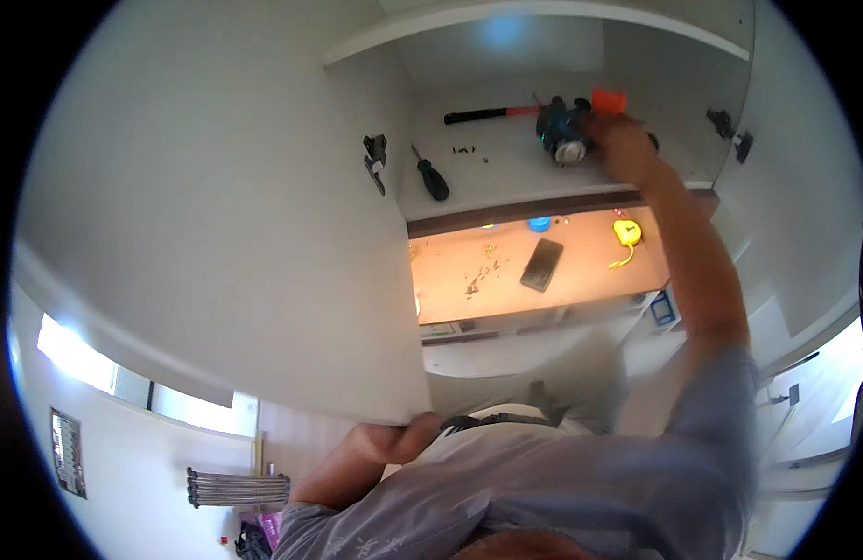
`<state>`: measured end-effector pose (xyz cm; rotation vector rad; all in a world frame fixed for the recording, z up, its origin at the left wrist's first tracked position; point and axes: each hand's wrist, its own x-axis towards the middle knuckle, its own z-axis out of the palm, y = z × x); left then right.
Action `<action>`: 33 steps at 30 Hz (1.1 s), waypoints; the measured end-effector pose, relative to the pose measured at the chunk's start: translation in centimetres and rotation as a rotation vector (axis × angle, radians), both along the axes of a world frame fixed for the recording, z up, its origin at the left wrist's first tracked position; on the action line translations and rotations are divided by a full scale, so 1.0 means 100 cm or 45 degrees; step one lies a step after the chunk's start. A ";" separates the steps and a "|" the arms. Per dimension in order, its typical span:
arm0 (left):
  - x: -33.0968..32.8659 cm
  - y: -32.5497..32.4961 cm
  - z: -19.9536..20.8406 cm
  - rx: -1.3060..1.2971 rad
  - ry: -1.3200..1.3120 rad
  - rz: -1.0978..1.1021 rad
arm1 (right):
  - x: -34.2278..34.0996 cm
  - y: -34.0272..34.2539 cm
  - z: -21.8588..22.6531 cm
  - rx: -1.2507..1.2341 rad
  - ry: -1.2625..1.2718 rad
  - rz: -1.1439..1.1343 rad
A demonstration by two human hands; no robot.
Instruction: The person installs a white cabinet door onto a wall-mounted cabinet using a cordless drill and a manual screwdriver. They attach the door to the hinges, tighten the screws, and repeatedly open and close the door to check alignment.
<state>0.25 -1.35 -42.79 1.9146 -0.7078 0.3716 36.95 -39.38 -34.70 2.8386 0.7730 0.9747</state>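
My right hand (623, 140) reaches into the open cabinet and is closed round the back of a dark teal cordless drill (567, 131). Its fingers are partly hidden and a little blurred. Just behind that hand is an orange block-like thing (609, 100). Low down, near my waist, my left hand (399, 441) is closed on the bottom corner of the large white cabinet door (235, 215). On the cabinet floor lie a screwdriver (431, 177) with a dark handle, a black-and-red handled tool (492, 115) whose far end the drill hides, and several small screws (464, 149).
A lower brown surface (581, 299) carries a phone (541, 264), a yellow tape measure (626, 233), a blue round thing (540, 224) and scattered small bits. Hinges (375, 163) stick out at the cabinet's sides. A shelf edge (534, 11) crosses above; another door (809, 168) stands at right.
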 end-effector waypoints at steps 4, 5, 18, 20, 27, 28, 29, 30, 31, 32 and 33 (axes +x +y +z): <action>0.037 -0.025 -0.023 0.389 -0.323 -0.003 | 0.024 0.019 -0.010 -0.042 0.043 0.123; 0.048 -0.036 -0.020 0.412 -0.463 0.033 | 0.028 0.024 -0.015 -0.060 0.058 0.093; 0.185 -0.091 -0.014 1.067 -0.707 0.494 | -0.058 0.003 -0.077 1.984 0.655 1.003; 0.199 -0.097 -0.022 1.072 -0.719 0.515 | -0.059 -0.007 -0.079 1.946 0.662 0.997; 0.220 -0.093 -0.032 1.126 -0.645 0.537 | -0.049 0.034 -0.061 1.550 0.358 0.598; 0.217 -0.091 -0.034 1.054 -0.550 0.447 | -0.042 0.030 -0.066 1.478 0.333 0.473; 0.210 -0.088 -0.037 0.980 -0.460 0.357 | -0.037 0.024 -0.071 1.403 0.304 0.352; 0.205 -0.085 -0.044 0.905 -0.369 0.269 | -0.033 0.021 -0.069 1.327 0.276 0.236; 0.200 -0.080 -0.058 0.786 -0.354 0.255 | -0.040 0.035 -0.063 1.296 0.239 0.354; 0.194 -0.074 -0.071 0.702 -0.371 0.232 | -0.041 0.041 -0.061 1.298 0.208 0.328; 0.186 -0.065 -0.085 0.626 -0.382 0.206 | -0.043 0.046 -0.062 1.307 0.181 0.300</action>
